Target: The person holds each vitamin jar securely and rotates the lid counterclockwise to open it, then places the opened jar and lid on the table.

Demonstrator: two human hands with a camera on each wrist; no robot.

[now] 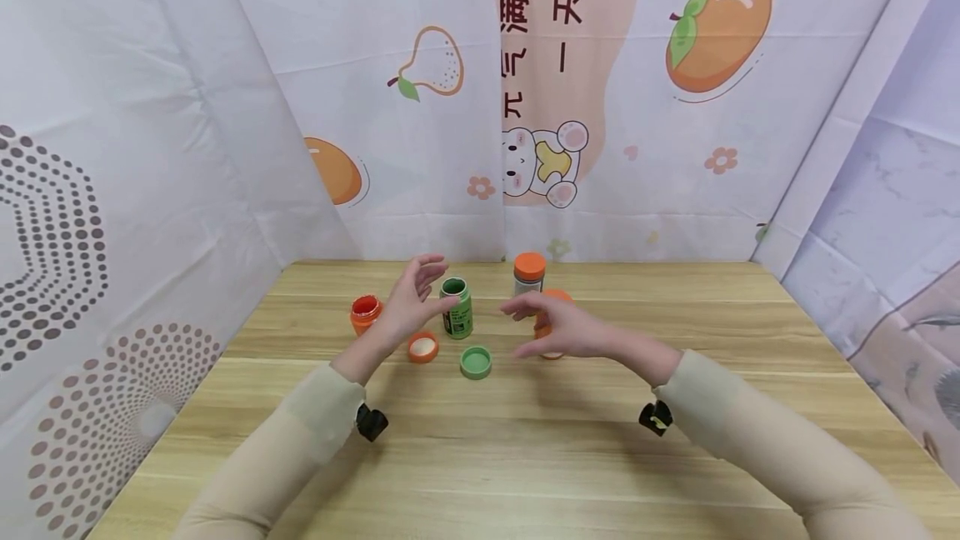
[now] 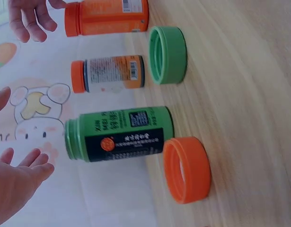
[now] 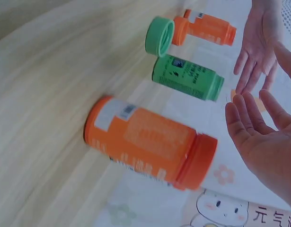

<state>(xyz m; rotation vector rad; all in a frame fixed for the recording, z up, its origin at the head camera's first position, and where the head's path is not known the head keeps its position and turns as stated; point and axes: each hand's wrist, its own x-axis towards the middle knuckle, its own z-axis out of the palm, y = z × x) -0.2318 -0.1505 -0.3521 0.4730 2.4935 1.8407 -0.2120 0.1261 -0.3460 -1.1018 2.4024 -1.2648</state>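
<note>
Both hands hover over the table with fingers relaxed and holding nothing. My left hand (image 1: 405, 302) is between an uncapped orange bottle (image 1: 365, 312) and an uncapped green bottle (image 1: 459, 319), its thumb overlapping the green one in the head view. A capped orange bottle (image 3: 140, 137) stands beside my right hand (image 1: 561, 325), which partly hides it in the head view. On the near side of the green bottle lie an orange cap (image 1: 423, 347) and a green cap (image 1: 476, 363), both with hollow side up.
A smaller bottle with an orange lid (image 1: 529, 266) and a pale printed label stands farther back, behind my right hand. The wooden table (image 1: 480, 457) meets a printed white curtain (image 1: 360, 65) at its back edge. More curtain hangs along the left and right sides.
</note>
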